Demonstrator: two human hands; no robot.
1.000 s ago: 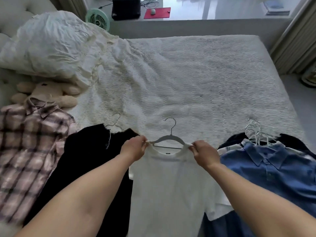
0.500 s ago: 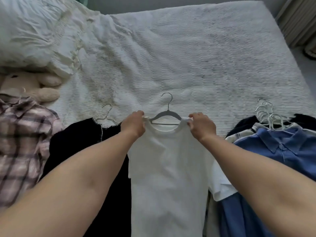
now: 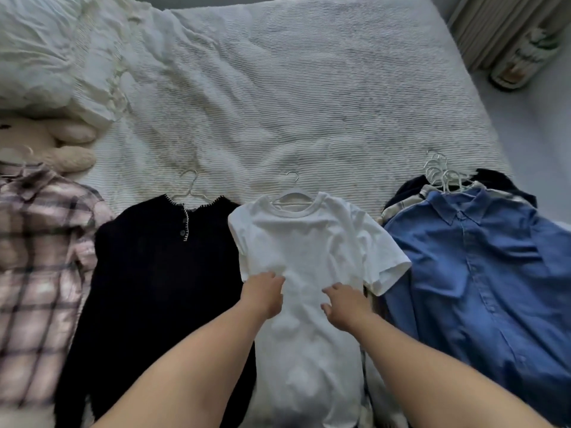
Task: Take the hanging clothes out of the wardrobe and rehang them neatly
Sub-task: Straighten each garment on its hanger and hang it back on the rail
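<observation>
Head view of a bed (image 3: 309,103) covered by a ribbed white bedspread, with clothes on hangers laid in a row along its near edge. Centre: a white T-shirt (image 3: 309,242) lying flat, collar toward the far side, on a grey hanger (image 3: 293,194) whose hook points away. The left hand (image 3: 262,293) and right hand (image 3: 344,305) both rest on the front of the T-shirt about mid-body, side by side but apart; the fingers are loosely bent against the cloth, and whether they pinch any fabric cannot be told. Just left of the T-shirt: a black buttoned top (image 3: 154,273) on a wire hanger. Far left: a pink plaid shirt (image 3: 40,257), blurred. Right: a blue denim shirt (image 3: 479,273) topping a stack of garments with several white hangers (image 3: 440,171). Far left corner: a crumpled white pillow (image 3: 46,57) and, just nearer, a cream soft toy (image 3: 61,146).
</observation>
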